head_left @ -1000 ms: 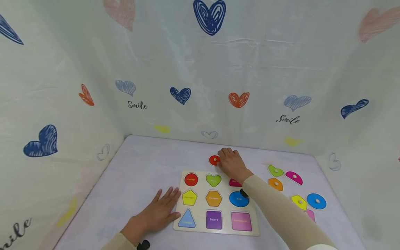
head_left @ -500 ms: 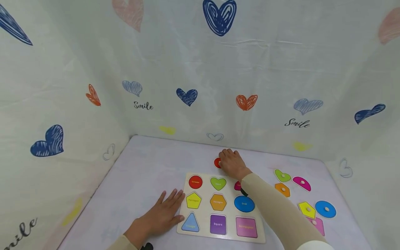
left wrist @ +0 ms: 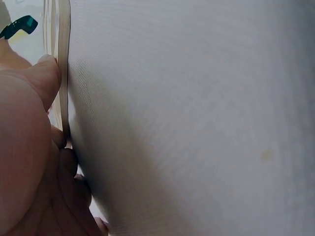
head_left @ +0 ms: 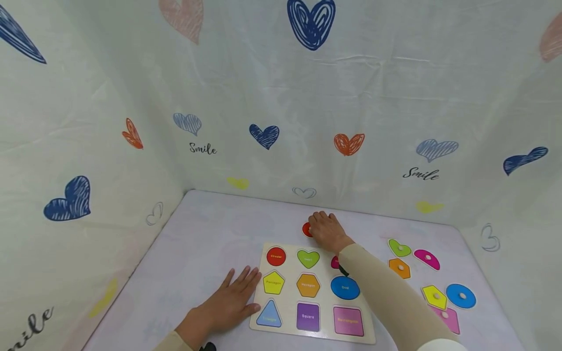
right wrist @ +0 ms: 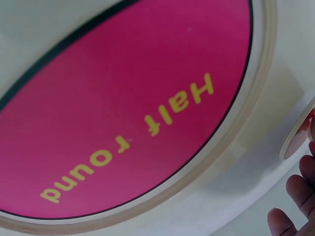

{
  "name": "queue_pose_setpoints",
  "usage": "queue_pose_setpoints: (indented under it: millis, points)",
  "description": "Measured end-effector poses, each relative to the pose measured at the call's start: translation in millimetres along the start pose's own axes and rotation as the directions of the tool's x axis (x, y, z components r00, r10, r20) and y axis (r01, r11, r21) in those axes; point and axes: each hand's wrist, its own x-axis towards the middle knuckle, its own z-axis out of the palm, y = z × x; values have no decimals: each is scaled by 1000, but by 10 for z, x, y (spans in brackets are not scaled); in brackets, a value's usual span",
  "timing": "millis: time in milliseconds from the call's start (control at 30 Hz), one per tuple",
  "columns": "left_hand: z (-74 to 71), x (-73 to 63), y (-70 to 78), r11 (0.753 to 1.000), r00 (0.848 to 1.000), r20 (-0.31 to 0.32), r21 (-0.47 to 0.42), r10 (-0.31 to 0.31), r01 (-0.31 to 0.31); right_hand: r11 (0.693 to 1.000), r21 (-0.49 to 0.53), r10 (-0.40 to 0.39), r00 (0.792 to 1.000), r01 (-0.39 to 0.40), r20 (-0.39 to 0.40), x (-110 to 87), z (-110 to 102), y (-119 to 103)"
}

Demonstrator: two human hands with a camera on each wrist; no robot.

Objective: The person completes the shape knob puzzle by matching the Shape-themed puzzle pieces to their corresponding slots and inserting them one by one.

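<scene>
White tabletop (head_left: pixel 210 224) | heart-printed sheeting (head_left: pixel 307 97) | hands — left (head_left: pixel 228 301) flat, right (head_left: pixel 328 231) at disc (head_left: pixel 306 229) — grip unclear

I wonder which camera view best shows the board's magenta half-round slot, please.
The right wrist view: the half-round slot fills much of it, its label readable. The head view shows only part, beside the right sleeve; the left wrist view shows the board's edge but not the slot.
</scene>
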Motion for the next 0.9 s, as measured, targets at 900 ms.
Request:
queue_pose_setpoints:
  millis: [900]
  points:
    - [0, -15, 16, 1000, 1000, -4, 21, -7, 7, 999, -43, 14, 998, -16, -66, -19, -42, -24]
